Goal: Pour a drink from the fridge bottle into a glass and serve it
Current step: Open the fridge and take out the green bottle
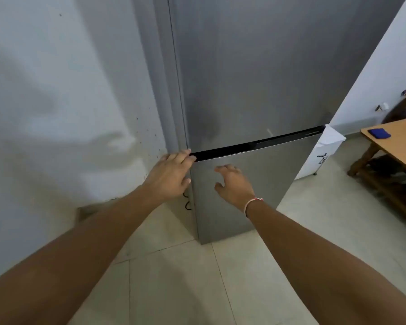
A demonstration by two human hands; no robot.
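Both arms reach to the closed fridge (256, 73). The left hand (171, 174) lays straight fingers at the black door gap; the right hand (234, 184) hovers just beside it, released. The bottle is unseen, presumably inside. Fingertips may slip off that shallow gap. Beyond: tiled floor (174, 277), wooden table (399, 146) far right.

Fridge (256, 78) between wall (56, 90) and table (394, 141)
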